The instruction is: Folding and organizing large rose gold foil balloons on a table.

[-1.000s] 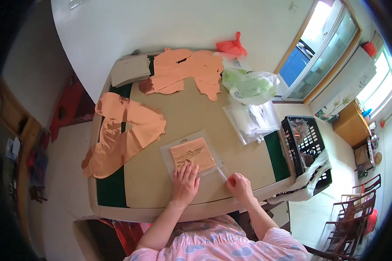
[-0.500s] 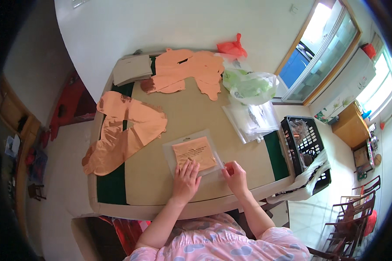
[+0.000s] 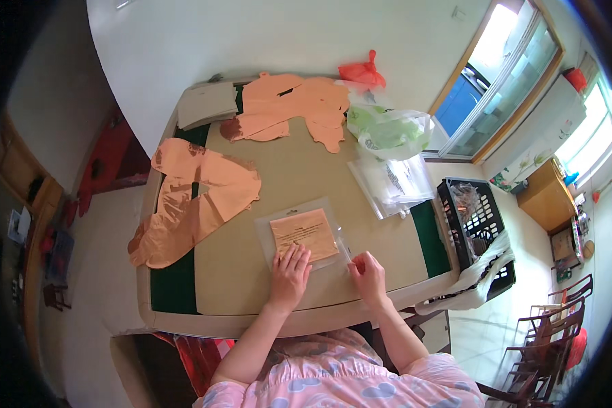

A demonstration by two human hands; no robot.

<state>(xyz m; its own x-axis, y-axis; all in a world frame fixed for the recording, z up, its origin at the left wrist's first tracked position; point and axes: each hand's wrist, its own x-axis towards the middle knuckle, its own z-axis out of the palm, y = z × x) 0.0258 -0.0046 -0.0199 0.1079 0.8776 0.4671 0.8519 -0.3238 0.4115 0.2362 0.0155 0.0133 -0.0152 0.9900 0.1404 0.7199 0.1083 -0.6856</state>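
Note:
In front of me on the table lies a clear plastic bag (image 3: 328,207) with a hang hole at its top. Inside it is a folded rose-gold foil piece (image 3: 313,230) with dark print. My left hand (image 3: 290,275) rests flat on its lower left part, fingers stretched out. At the bag's lower right, my right hand (image 3: 368,277) is closed in a pinch on a thin clear strip (image 3: 346,251) by the bag's edge. Whether the strip is part of the bag, I cannot tell. Flat rose-gold foil balloons (image 3: 207,200) lie to the left, and more foil balloons (image 3: 292,102) at the back.
Grey-brown sheets (image 3: 207,105) are stacked at the far left corner. On the right are clear plastic bags (image 3: 393,190), a green-and-white plastic bag (image 3: 391,132) and a red bag (image 3: 362,71). A black basket (image 3: 479,217) with a white cloth stands beyond the table's right edge.
The view has shifted slightly. My left hand now sits slightly lower on the foil piece, uncovering a little more print. The right hand keeps its pinch at the bag's edge.

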